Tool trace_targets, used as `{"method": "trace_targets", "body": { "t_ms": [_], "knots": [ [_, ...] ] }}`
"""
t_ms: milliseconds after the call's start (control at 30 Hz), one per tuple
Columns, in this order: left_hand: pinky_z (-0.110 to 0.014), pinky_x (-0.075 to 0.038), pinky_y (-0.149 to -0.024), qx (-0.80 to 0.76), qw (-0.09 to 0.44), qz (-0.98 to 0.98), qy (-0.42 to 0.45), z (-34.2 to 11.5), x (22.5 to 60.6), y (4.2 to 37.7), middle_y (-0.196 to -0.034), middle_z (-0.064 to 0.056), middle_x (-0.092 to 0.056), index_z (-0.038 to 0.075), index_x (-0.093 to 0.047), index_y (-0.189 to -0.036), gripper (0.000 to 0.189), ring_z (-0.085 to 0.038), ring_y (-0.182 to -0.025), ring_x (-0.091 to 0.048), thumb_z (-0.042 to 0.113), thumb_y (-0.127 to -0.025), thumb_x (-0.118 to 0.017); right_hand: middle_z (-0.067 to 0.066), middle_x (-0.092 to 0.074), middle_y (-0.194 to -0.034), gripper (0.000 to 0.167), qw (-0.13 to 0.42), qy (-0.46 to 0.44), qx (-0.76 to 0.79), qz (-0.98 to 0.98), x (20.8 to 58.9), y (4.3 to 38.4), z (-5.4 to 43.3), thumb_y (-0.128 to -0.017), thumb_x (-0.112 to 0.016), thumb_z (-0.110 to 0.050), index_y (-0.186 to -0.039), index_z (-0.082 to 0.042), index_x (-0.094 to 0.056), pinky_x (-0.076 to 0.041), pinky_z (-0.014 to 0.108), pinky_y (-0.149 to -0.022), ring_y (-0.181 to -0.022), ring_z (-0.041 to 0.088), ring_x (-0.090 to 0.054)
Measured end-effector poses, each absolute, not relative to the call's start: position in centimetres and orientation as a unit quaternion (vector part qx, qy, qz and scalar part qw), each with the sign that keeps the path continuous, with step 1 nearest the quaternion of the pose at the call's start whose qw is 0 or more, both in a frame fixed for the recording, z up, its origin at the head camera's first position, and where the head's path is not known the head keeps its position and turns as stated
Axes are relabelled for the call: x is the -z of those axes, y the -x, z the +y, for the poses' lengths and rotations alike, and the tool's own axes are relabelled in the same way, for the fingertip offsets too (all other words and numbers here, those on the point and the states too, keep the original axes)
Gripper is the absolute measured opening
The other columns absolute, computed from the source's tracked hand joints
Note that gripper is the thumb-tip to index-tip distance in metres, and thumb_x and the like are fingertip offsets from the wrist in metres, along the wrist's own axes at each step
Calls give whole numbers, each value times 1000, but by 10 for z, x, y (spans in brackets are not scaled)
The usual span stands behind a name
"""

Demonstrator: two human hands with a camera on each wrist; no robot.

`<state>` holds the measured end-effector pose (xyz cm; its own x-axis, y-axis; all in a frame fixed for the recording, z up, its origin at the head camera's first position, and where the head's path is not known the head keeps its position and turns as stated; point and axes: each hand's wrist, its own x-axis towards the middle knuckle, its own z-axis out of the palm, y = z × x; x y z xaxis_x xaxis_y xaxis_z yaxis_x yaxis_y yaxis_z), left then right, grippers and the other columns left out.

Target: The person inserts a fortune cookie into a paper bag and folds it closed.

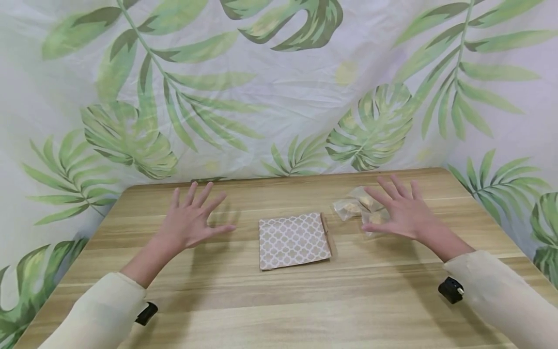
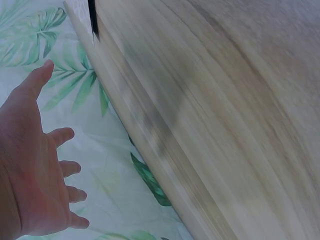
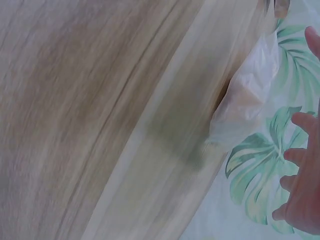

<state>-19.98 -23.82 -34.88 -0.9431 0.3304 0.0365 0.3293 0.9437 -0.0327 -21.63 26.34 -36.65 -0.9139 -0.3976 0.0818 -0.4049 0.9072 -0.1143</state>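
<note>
Both hands hover over a wooden table with fingers spread, holding nothing. My left hand (image 1: 189, 220) is to the left of a folded paper bag (image 1: 294, 240) with a white lattice pattern, apart from it. The bag lies flat, its brown edge toward the right. On the other side, my right hand (image 1: 405, 213) is in front of several small clear plastic packets (image 1: 348, 208) with pale yellowish contents, partly covering them in the head view. In the left wrist view the left hand (image 2: 35, 160) shows its palm side. A packet (image 3: 247, 95) appears beside the right hand (image 3: 305, 175) in the right wrist view.
The wooden table (image 1: 279, 305) reaches back to a white cloth (image 1: 287, 97) printed with green leaves. Black devices hang under both cream sleeves (image 1: 102, 305), near the wrists.
</note>
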Motion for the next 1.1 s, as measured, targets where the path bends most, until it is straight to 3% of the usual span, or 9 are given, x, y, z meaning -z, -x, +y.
{"method": "trace_targets", "body": {
  "t_ms": [833,1100],
  "knots": [
    [-74,-14,-119,23,45,-973,225,-213,361,207,-168,-19,-29,17,-44,-158,87,-49,-154,-17,70,-90,-59,20,-24,-169,96,33,-247,-77,-965,371,213,231,-86,-65,-72,-160,-16,-41,-4,76,-118,-157,46,-8],
    [-73,-17,-119,41,36,-967,247,-195,367,210,-168,-18,-28,17,-44,-158,89,-46,-155,-18,70,-89,-62,21,-30,-166,91,31,-261,-78,-962,373,213,217,-87,-67,-69,-158,-16,-45,-13,76,-118,-155,47,-15]
  ]
}}
